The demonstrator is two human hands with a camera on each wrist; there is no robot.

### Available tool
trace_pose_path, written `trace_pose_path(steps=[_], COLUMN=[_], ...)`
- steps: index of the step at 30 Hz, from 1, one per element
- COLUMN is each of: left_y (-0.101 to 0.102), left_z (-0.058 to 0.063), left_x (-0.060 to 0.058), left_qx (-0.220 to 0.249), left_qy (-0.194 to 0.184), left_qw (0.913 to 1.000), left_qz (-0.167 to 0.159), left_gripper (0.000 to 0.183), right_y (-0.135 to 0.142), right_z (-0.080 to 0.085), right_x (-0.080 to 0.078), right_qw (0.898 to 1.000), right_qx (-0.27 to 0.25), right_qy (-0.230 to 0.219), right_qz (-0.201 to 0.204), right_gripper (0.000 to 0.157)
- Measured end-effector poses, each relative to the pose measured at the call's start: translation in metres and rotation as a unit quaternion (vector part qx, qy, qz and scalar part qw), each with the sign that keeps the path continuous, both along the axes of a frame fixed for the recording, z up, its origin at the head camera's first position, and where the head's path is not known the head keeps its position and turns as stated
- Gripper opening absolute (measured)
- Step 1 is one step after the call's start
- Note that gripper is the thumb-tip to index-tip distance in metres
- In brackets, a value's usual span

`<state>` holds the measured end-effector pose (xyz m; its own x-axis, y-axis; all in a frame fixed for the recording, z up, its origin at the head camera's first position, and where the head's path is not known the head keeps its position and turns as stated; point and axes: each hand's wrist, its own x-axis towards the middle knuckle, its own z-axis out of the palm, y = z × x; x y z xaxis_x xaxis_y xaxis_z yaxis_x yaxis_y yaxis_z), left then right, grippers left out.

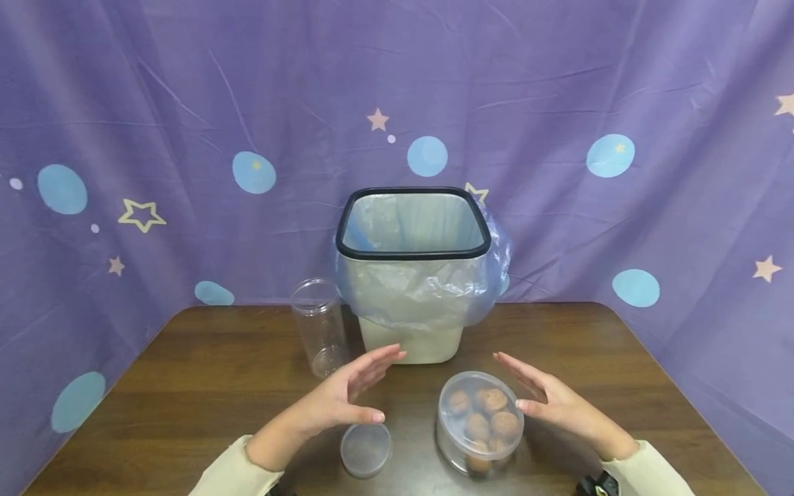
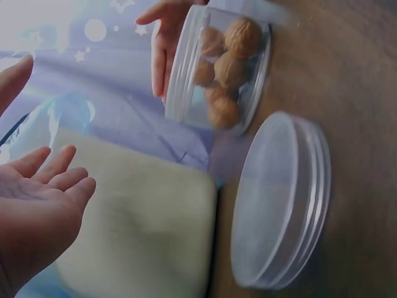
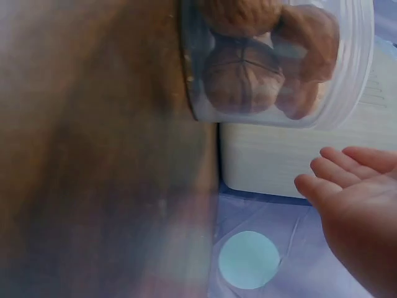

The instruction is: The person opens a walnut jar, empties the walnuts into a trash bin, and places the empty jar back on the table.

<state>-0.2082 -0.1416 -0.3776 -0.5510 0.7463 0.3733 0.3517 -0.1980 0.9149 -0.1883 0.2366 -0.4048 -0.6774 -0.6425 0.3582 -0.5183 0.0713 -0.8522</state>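
Several walnuts (image 1: 477, 426) lie inside a clear round jar (image 2: 186, 74) capped with a frosted lid (image 1: 465, 406), on the table at the right of centre. My right hand (image 1: 552, 401) hovers at the jar's right side, fingers straight and holding nothing. My left hand (image 1: 347, 389) is held in the air with its palm turned inward and its fingers extended, also without anything in it. Just below its thumb in the head view, a small round frosted lid (image 1: 366, 450) lies on the table. Both palms face each other across the lid and jar.
Behind the hands stands a cream trash bin (image 1: 409, 344) with a black rim and a bluish plastic liner (image 1: 428, 296). A tall, clear, lidless container (image 1: 319, 331) stands left of the bin. A purple curtain (image 1: 298, 83) hangs behind the wooden table (image 1: 186, 386).
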Motion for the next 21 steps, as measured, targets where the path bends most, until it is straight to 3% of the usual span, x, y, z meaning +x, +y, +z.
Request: trace_pose_path(steps=[4, 9, 14, 21], left_y=[0.008, 0.015, 0.021, 0.033], left_z=[-0.004, -0.007, -0.013, -0.022], left_x=[0.003, 0.006, 0.008, 0.010], left_qx=[0.001, -0.014, -0.016, -0.018], left_qy=[-0.001, -0.023, -0.064, -0.083], left_qw=[1.0000, 0.9995, 0.9977, 0.9964], left_qz=[-0.005, 0.016, 0.016, 0.008], left_gripper=[0.081, 0.081, 0.081, 0.084], right_y=[0.002, 0.005, 0.007, 0.009], right_z=[-0.006, -0.014, -0.020, -0.021], right_x=[0.002, 0.004, 0.006, 0.002], right_qw=[0.999, 0.998, 0.992, 0.981], right_qx=[0.008, 0.020, 0.023, 0.010], right_qy=[-0.017, -0.052, -0.115, -0.174], right_qz=[0.026, 0.036, 0.055, 0.081], right_gripper=[0.071, 0.080, 0.091, 0.100])
